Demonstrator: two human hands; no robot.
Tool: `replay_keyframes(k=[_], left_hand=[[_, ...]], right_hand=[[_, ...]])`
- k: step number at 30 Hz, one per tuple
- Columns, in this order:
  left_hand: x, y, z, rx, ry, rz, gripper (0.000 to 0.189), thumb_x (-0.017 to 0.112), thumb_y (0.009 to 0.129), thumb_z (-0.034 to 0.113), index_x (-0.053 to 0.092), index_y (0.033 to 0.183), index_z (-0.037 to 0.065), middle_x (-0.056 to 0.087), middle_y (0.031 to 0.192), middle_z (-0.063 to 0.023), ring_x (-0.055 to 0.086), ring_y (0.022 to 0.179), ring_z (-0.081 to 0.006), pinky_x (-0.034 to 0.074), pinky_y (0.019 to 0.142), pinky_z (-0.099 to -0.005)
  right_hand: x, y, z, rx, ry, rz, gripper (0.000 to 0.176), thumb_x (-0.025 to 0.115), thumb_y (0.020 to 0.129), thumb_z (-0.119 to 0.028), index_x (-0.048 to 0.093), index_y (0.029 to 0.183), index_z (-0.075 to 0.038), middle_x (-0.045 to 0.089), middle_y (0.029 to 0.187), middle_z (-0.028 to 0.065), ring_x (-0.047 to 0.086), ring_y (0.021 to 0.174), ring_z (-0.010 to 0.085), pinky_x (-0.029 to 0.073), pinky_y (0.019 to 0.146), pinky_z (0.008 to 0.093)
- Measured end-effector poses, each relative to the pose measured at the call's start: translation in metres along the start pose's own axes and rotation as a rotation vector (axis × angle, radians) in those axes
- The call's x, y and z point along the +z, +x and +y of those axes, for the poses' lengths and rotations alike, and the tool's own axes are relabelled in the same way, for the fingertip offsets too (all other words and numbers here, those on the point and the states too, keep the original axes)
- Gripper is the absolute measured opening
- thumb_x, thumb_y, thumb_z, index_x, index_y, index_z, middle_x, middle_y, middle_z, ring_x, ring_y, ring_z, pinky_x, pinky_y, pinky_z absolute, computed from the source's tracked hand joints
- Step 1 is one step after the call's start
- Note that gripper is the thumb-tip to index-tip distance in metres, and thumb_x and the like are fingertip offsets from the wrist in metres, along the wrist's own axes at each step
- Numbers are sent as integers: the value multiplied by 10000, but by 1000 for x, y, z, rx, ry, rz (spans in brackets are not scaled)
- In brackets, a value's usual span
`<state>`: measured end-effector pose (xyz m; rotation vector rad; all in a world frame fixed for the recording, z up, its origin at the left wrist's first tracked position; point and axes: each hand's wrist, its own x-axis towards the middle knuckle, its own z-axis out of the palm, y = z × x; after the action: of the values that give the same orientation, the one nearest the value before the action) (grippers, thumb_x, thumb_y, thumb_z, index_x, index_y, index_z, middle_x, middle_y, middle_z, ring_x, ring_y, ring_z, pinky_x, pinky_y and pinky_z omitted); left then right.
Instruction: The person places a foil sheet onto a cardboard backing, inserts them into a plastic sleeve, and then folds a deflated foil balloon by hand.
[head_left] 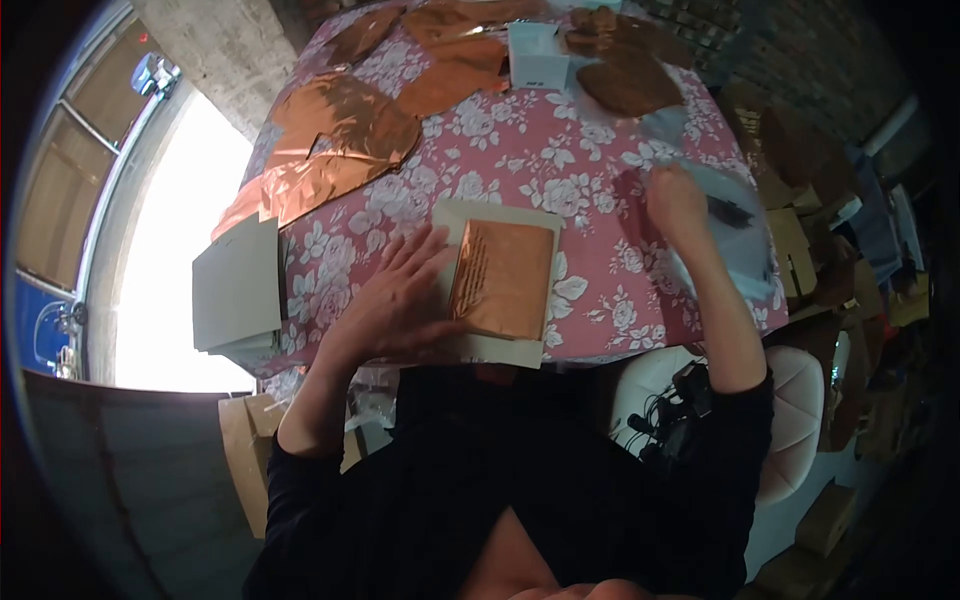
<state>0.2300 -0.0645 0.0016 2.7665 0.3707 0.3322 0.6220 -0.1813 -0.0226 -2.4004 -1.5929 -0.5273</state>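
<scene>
A copper-coloured packet (508, 280) lies on a grey board (503, 352) at the middle of the front edge of the counter (610, 270), which is spread with a pink cloth patterned in white flowers. Lines of dark print run along the packet's left part, and the board shows as a border around it, its lower end right at the counter's front edge. The left hand (405, 295) is over the board's left side with its fingers spread and released, the thumb just beside the packet's lower left corner; whether it touches the packet cannot be told. The right hand (678, 203) is well apart from it, near the counter's right edge, with its fingers curled in and clenched; I cannot tell whether they grasp anything. Beside and below that hand lie clear plastic bags (735, 265), with a dark object (730, 212) among them, too indistinct to name. A stack of grey boards (238, 288) sits at the front left corner of the counter. Behind it, along the left edge, a crumpled copper sheet (345, 140) lies spread out. A white box (538, 60) stands near the middle of the far edge, and brownish copper pieces (630, 88) lie toward the far right corner.
</scene>
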Motion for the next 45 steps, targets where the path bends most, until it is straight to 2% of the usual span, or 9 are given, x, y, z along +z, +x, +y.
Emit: replay_keyframes(k=[1,6,11,17,19,25,28,31,45], left_hand=[[3,0,-3,-1,15,-78,921,763,716,495,375,1397,11,366,1460,-233,250,1421,-389,176,1167,-517],[24,4,13,-110,171,-86,993,780,681,529,353,1415,15,330,1478,-236,255,1411,-410,193,1159,-523],[34,8,32,-240,209,8,1053,805,641,539,340,1417,-1,334,1469,-247,291,1389,-422,213,1153,-519],[21,35,29,-178,208,64,872,776,712,445,423,1342,-43,388,1403,-274,307,1366,-434,249,1127,-535],[18,52,21,72,104,79,725,739,763,350,473,1303,-53,411,1405,-252,308,1372,-416,255,1136,-510],[34,103,16,346,18,-71,536,686,803,187,532,1284,7,404,1453,-182,284,1405,-393,220,1172,-500],[48,111,12,415,33,-138,471,656,819,193,558,1257,49,403,1443,-179,267,1413,-384,172,1181,-532],[57,114,7,467,-14,-183,443,640,824,201,562,1240,71,407,1427,-182,243,1424,-383,131,1179,-569],[59,111,8,490,-67,-133,406,661,814,170,554,1190,58,425,1401,-190,273,1409,-394,143,1160,-601]], right_hand=[[5,4,2,-8,-47,-24,176,520,846,-65,668,803,20,667,880,237,670,811,401,545,704,482],[5,17,-3,19,-54,-82,146,534,793,-15,671,809,34,672,905,229,672,828,409,549,733,477],[4,25,0,-8,-48,-205,143,631,764,-100,669,819,27,681,888,226,680,828,378,552,745,462],[-25,6,-11,4,61,-77,161,683,733,-106,628,839,0,662,749,214,662,731,394,530,674,473],[-38,-12,-15,-37,173,-112,141,669,752,-95,611,841,-3,653,728,210,655,710,394,516,646,467],[-72,-79,-38,-72,575,-250,94,626,824,-54,561,862,3,637,687,180,646,636,345,476,575,409],[-79,-107,-46,-26,670,-299,88,617,839,-34,552,887,1,622,658,148,635,591,295,472,560,367],[-79,-130,-52,-29,760,-284,85,622,840,-35,561,893,-12,615,646,120,624,567,254,475,544,342],[-63,-149,-83,-136,661,-143,144,656,785,2,559,888,-25,614,655,116,631,575,288,494,519,380]])
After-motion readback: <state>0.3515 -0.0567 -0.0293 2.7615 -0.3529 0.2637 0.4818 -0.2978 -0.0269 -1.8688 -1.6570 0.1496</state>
